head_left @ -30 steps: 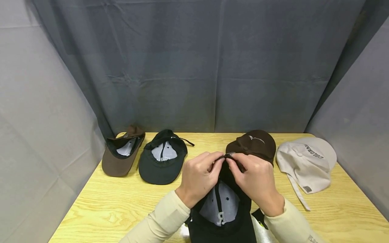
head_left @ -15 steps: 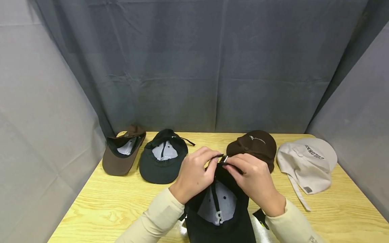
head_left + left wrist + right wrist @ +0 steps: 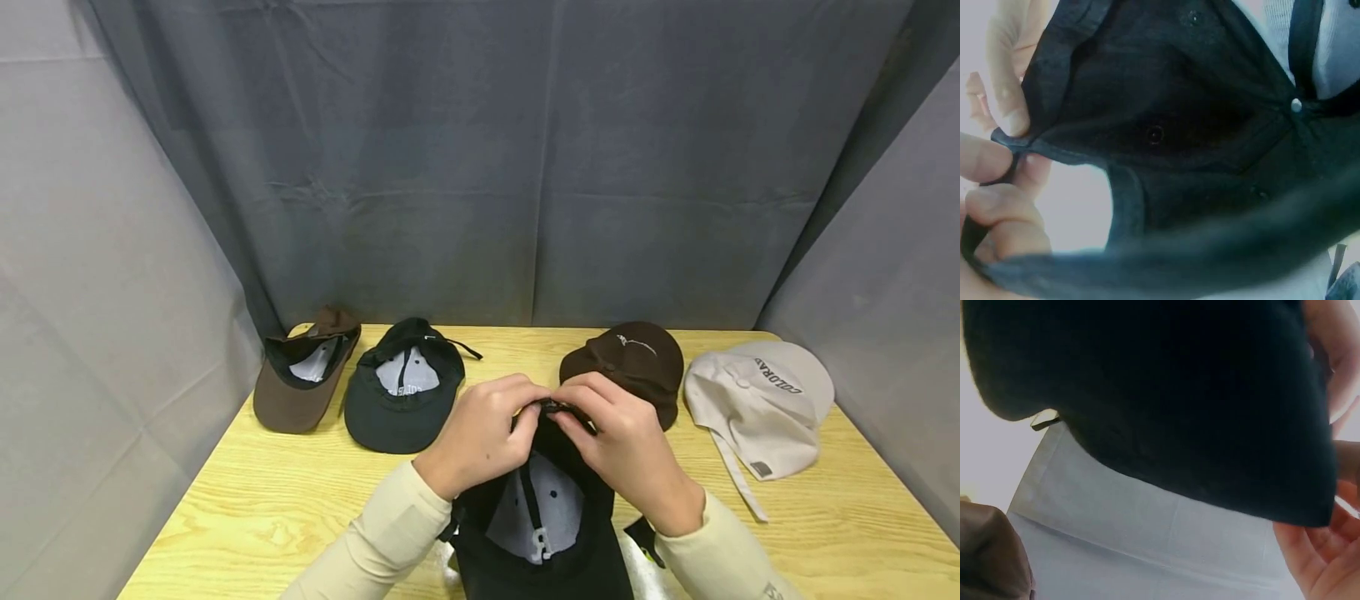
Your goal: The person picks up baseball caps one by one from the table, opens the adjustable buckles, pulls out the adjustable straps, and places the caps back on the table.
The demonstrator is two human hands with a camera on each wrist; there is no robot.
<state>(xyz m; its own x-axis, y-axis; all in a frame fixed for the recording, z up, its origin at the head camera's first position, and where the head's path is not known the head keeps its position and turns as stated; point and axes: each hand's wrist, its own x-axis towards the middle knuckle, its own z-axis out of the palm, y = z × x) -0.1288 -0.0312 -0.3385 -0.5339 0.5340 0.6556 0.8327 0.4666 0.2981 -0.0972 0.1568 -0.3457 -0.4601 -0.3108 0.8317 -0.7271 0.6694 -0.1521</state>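
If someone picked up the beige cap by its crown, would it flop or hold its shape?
The beige cap would probably flop, since its crown looks creased and slumped. It is likely light for its size, as it appears to be thin cloth. Its loose strap, trailing on the table, would probably dangle.

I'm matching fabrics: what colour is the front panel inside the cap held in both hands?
Pale bluish grey; the head view shows the panel best.

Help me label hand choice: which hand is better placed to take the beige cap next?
Probably the right hand: it is nearer the beige cap, while the left hand would reach across it. Both pinch the back of the held black cap, so the right would let go first.
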